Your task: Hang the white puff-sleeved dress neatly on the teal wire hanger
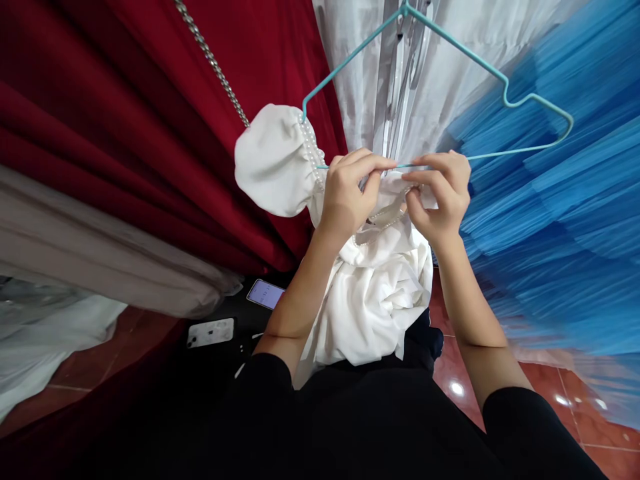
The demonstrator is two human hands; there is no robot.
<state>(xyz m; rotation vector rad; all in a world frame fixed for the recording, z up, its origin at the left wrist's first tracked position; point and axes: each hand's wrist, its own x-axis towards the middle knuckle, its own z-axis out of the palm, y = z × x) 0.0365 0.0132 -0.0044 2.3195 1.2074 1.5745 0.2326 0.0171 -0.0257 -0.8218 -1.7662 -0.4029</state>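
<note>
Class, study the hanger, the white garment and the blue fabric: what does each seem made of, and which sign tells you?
Hanger: probably coated wire; thin, bent, evenly turquoise.
White garment: soft, matte cloth, falling in folds, fibre unclear; pearly beads trim it.
Blue fabric: likely tulle or similar netting; sheer-looking, finely ruffled layers.

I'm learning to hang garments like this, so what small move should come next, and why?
Probably use the right hand to draw the loose side of the white garment toward the bare end of the teal hanger: that end sticks out uncovered, while the other is hidden at the puffed sleeve. The left hand, at the bottom bar, could steady it.
</note>
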